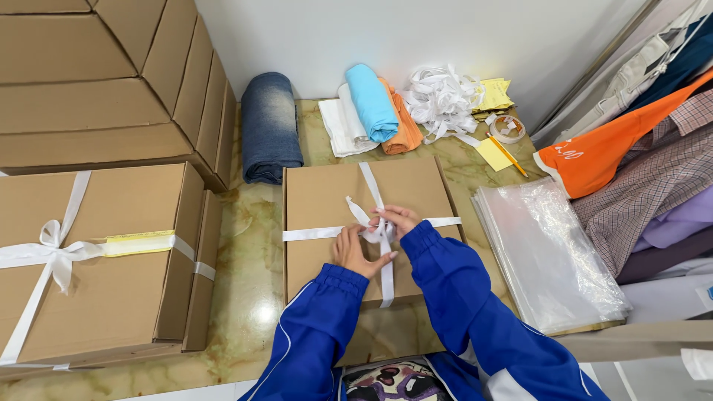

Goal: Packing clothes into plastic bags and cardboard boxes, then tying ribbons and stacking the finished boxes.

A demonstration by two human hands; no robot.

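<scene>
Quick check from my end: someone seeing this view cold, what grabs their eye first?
Probably the two bright blue sleeves rising from the bottom edge, with the left hand and right hand pinching a white ribbon at the middle of a brown cardboard box. Next, the box at far left, already tied with a white bow, and the orange garment at right.

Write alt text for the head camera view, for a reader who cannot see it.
Two hands, left hand and right hand, in blue sleeves tie a white ribbon crossed over a flat cardboard box on a marbled table. Rolled clothes lie beyond it, a ribboned box at left, clear bags at right.
</scene>
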